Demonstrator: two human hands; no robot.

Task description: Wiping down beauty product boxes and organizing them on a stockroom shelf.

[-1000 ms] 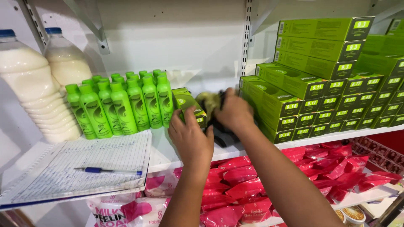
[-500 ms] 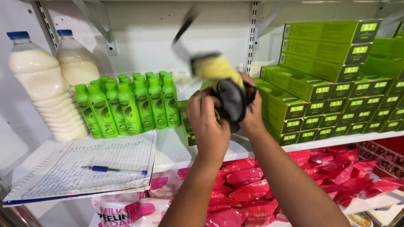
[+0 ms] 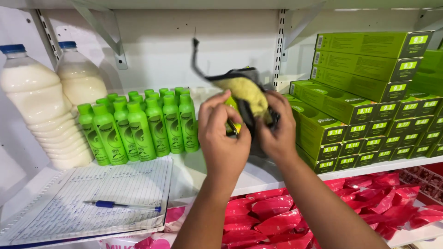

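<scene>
- The left hand (image 3: 224, 138) and the right hand (image 3: 278, 133) were raised together in front of the shelf (image 3: 258, 177), holding a dark cloth pouch (image 3: 251, 103) with a yellow cloth (image 3: 244, 92) bulging out of it.
- The pouch's long axis ran roughly up and down, slightly tilted, with its yellow end uppermost; a thin dark strap (image 3: 195, 60) rose from its upper left corner and pointed nearly straight up.
- The left fingers were closed on the pouch's left edge, thumb towards the middle; the right fingers were curled shut around its right and lower side.
- Left of the hands, a block of small green bottles (image 3: 138, 127) with green caps stood upright in rows on the shelf, labels facing out.
- Further left stood two large clear jugs (image 3: 41, 110) with blue caps, filled with a creamy white liquid.
- To the right, long green cartons (image 3: 369, 69) were stacked flat in a stepped pile, each end bearing a small pale green label.
- A lined record sheet (image 3: 92, 193) lay at the shelf's front left with a blue pen (image 3: 122, 205) resting on it.
- Below the shelf, shiny red sachets (image 3: 277, 216) were heaped loosely on the lower level.
</scene>
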